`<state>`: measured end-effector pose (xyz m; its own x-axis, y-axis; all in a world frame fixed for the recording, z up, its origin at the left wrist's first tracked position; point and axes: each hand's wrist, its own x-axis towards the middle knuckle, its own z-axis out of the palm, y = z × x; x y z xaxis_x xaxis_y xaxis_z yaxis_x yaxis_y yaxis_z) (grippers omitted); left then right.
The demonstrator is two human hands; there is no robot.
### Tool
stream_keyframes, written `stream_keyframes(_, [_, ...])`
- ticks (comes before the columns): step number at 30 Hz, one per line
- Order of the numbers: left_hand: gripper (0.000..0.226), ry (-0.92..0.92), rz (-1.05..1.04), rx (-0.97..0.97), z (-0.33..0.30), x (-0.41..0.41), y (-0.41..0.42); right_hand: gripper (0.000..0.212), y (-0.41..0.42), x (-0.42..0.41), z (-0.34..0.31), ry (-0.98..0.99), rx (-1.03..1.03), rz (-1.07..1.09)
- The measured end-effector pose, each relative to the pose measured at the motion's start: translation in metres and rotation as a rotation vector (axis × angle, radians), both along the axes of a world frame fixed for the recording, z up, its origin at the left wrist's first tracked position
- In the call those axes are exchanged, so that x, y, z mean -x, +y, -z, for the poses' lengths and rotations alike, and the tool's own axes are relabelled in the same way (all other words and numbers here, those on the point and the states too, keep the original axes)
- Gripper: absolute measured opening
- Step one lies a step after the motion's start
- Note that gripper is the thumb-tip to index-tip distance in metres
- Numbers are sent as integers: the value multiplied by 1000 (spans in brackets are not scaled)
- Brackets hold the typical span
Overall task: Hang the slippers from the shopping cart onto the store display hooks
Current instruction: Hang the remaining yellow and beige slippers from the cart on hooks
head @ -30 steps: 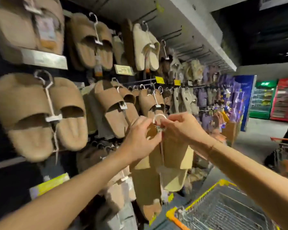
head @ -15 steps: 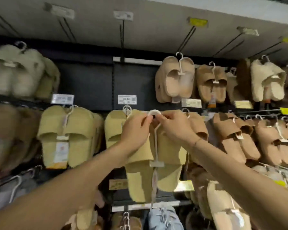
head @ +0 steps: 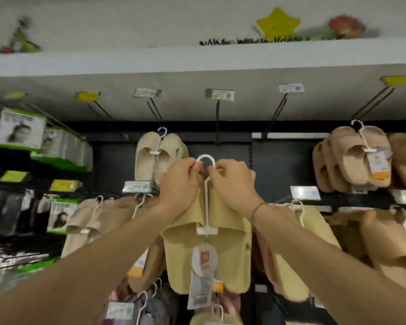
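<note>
A pair of pale yellow slippers (head: 185, 256) hangs from a white plastic hanger (head: 206, 202) with a paper tag (head: 203, 275) below its clip. My left hand (head: 179, 184) and my right hand (head: 232, 181) both pinch the hanger's round top loop (head: 206, 158) from either side, raised in front of the black display wall. A bare black display hook (head: 217, 118) with a price label sticks out directly above the loop. The shopping cart is out of view.
Cream slippers (head: 155, 156) hang just left of my hands, tan slippers (head: 354, 160) at upper right, more pairs in the row below. Green-edged boxes (head: 21, 130) hang on the left. Several bare hooks (head: 277, 113) jut from under a white top shelf (head: 197, 59).
The view swung left along the wall and tilted up. Both hands lifted the yellow slippers higher, from the middle row to just under the top row's bare hook.
</note>
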<state>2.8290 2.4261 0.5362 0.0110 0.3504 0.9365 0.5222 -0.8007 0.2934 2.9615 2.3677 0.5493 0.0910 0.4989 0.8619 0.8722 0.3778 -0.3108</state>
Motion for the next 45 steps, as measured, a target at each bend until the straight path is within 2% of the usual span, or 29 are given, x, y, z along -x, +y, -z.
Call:
stream_keyframes(2, [35, -2, -42, -24, -18, 40, 9, 29, 19, 39, -13, -54, -74, 42])
stream_keyframes(5, [35, 13, -115, -69, -43, 89, 27, 32, 46, 87, -37, -43, -147, 12])
stream_keyframes(12, [36, -20, -192, -91, -98, 155, 89, 38, 108, 159, -97, -27, -185, 2])
stream_keyframes(18, [36, -13, -220, -99, -144, 162, 142, 36, 164, 172, -147, -12, -204, 34])
stream_keyframes(22, [19, -43, -196, -148, -174, 156, 170, 29, 197, 173, -184, 33, -223, 27])
stream_keyframes(26, [31, -35, -136, -201, -192, 160, 202, 19, 234, 173, -211, 86, -215, 21])
stream_keyframes(30, [46, 86, -210, -145, -203, 166, 238, 13, 271, 173, -228, 142, -161, -27])
stream_keyframes(34, [52, 120, -239, -151, -217, 172, 257, 19, 296, 179, -245, 179, -181, -72])
stream_keyframes(38, [54, 71, -185, -227, -230, 177, 265, 21, 312, 188, -259, 204, -271, -109])
stream_keyframes(45, [59, 147, -135, -169, -230, 178, 284, 22, 320, 193, -263, 210, -301, -17])
